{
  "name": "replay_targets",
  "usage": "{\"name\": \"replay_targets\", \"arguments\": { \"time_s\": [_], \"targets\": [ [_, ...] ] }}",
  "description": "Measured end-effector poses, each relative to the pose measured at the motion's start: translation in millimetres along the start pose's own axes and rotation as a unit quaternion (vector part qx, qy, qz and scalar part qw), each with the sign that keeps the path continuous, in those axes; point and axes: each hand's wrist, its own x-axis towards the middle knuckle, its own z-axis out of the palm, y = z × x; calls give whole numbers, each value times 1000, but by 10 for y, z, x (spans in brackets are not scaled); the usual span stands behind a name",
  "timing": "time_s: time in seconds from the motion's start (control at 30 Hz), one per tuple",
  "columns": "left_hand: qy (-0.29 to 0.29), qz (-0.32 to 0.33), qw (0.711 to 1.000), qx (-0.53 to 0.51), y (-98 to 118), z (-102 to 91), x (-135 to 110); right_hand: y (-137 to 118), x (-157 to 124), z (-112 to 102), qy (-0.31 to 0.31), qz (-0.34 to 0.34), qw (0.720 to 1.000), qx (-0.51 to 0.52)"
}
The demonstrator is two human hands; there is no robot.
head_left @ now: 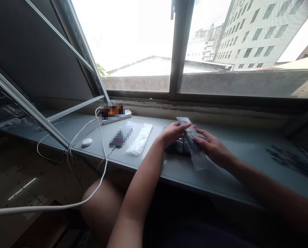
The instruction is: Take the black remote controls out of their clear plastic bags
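Stacked clear sleeves [140, 139] lie L on the bench [244, 137], prob. unused; next, L hand [173, 133] & R hand [213, 147] both pinch one filled sleeve [192, 143] just above it — dark item apparently in, sealing unclear. It's narrow, translucent, tilted, lower end limp — far R, blurry dark pieces [293, 161] look unbagged.

Free: tabletop [249, 137] right of hands [212, 147], up to dark bundle [295, 163] | Blocked left: white cable [40, 209], metal frame [47, 125]
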Motion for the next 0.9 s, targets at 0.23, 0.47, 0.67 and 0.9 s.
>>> {"name": "replay_targets", "arguments": {
  "time_s": [0.23,0.47,0.67,0.9],
  "targets": [
    [153,42,987,-32,82,-25,54,-138,18,-111,60,-15,997,-44],
    [275,83,957,-45,160,-60,41,-158,72,-379,96,-46,966,-237],
    [297,81,951,25,121,-112,68,-87,140,-603,100,-8,924,-368],
    [321,101,912,234,51,-186,87,47,196,-712,37,40,915,-401]
  ]
}}
